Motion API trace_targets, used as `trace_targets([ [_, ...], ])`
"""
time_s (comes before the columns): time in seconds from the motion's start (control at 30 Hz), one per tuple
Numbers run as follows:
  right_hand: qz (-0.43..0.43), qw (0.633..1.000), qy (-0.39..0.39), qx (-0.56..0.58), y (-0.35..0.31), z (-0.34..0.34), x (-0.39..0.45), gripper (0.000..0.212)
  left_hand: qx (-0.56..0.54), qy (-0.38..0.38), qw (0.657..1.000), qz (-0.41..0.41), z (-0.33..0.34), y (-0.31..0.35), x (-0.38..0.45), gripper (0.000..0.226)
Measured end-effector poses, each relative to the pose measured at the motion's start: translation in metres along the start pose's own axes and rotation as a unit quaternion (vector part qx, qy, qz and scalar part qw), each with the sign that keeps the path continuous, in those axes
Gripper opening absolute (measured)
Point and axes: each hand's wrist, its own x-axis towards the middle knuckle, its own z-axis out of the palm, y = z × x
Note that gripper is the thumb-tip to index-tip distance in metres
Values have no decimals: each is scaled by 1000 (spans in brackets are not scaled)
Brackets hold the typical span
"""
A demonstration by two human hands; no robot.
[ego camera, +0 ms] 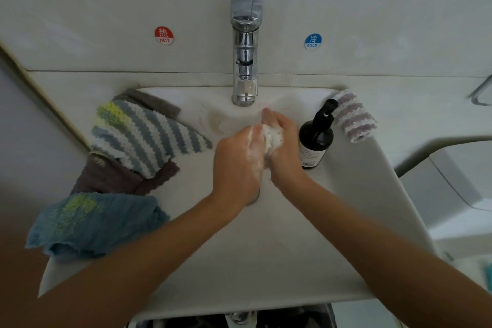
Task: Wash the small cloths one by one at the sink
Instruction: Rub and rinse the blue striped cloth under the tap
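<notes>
Two hands meet over the middle of the white sink point(346, 194), and I see them from above through the head camera. Between them is a small white cloth point(273, 138), bunched into a soapy wad. My left hand point(237, 160) presses it from the left, fingers fairly straight and coated in foam. My right hand point(283, 146) cups it from the right, fingers curled round the wad.

The cloth sits just in front of the chrome tap point(245, 61), slightly toward me from the spout. I see no water running. I judge the next step is a rinse, so the wad needs to travel a short way forward, away from me, to sit under the spout. Both hands are equally near it, as both touch it.

On the left rim lie unwashed cloths: a grey-and-white striped cloth point(143, 138) on top of a brown cloth point(106, 178), and a blue cloth point(90, 224) nearer me. On the right rim stand a dark pump bottle point(315, 138) and, beyond it, a rolled pale striped cloth point(354, 117).
</notes>
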Motion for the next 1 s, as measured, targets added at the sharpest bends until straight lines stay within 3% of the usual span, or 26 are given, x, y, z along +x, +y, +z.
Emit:
trace_targets([
  [0.07,-44,998,-14,-33,5,0,-13,38,-48,2,996,-75,2,0,18,39],
  [0.13,-52,995,-45,-73,5,3,-27,41,-54,0,994,-100,-6,-8,31,41],
  [0.2,-39,995,-56,-70,2,2,-23,41,-27,5,997,-74,-8,-12,21,40],
  [0.33,-13,999,44,3,-1,-4,-7,34,-26,-10,999,32,3,12,-12,43],
  [0.43,-59,994,-6,-88,2,-6,-29,28,-12,25,1000,15,2,3,11,36],
  [0.57,-74,989,-56,-114,3,-2,-29,36,11,18,1000,-14,-8,-20,11,37],
  [0.63,-54,996,-41,-62,1,0,-14,41,30,9,999,21,-5,-15,-4,31],
  [0.7,-44,999,-1,-26,1,0,-6,43,-23,12,1000,11,1,-1,-10,29],
  [0.9,-110,986,-29,-118,4,0,-32,39,-25,35,998,-45,-3,-11,14,42],
  [1.0,-74,996,6,-52,0,3,-14,43,-23,17,999,-19,-1,0,-4,29],
])
